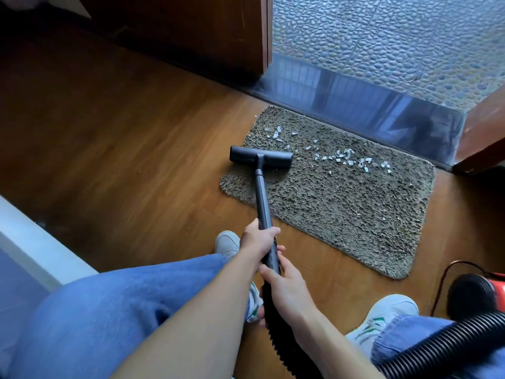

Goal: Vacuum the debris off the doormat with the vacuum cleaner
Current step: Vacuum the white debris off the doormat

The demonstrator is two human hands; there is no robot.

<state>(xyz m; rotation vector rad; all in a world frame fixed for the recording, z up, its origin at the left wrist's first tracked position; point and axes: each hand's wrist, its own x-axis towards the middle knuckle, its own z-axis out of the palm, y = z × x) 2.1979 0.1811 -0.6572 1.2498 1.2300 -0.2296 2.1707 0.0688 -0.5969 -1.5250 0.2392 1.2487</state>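
Gripping the tube (261,198) with the left hand (258,242), fingers curled round it; clutching it just below, where the hose (451,341) joins, with the right hand (287,289). Working the shaggy doormat (341,214) by the door sill. Leaving the red vacuum cleaner (492,285) parked at right, hose trailing. Holding the floor head (261,157) on the mat's far left edge. Barely started, by the look: white debris (347,157) scattered just right of the head. Next, probably: sliding right through it, keeping the head flat.

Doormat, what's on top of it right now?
White scraps lie scattered across the far half of the doormat, and the vacuum head rests on its left end. Any scraps under the head are covered.
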